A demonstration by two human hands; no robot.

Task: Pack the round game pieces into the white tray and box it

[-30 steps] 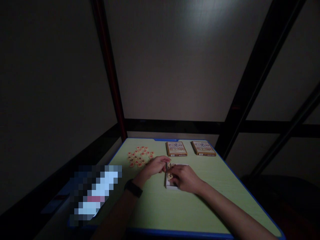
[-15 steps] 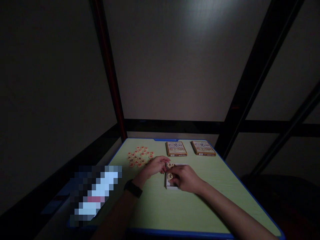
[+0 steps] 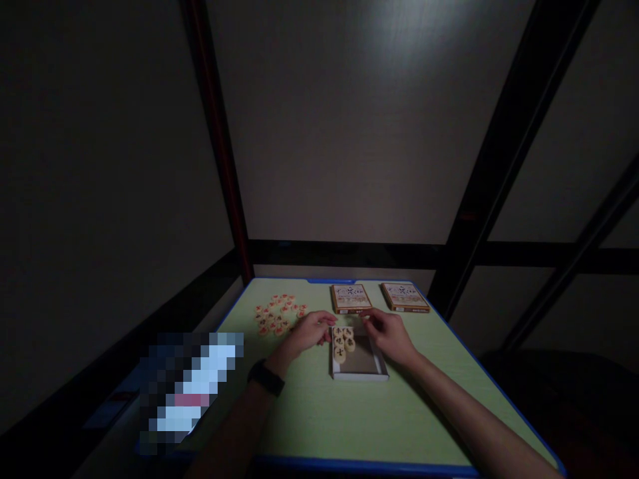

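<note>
A shallow white tray (image 3: 360, 376) lies in the middle of the green table (image 3: 349, 419), with several round cream game pieces (image 3: 343, 340) in its far left corner. My left hand (image 3: 310, 330) rests at the tray's left edge, fingers curled, and it is too dim to tell whether they hold a piece. My right hand (image 3: 388, 330) sits at the tray's far right corner with its fingers bent near the rim. A loose heap of pieces with red marks (image 3: 277, 313) lies to the left of my left hand.
Two flat orange-bordered boxes (image 3: 350, 298) (image 3: 404, 297) lie side by side at the table's far edge. A blurred-out object (image 3: 187, 386) sits by the near left corner. Dark frame posts (image 3: 219, 153) rise behind the table.
My right hand has lifted off the tray's near part and moved to its far right corner, which uncovers the pieces inside. My left hand has stayed put.
</note>
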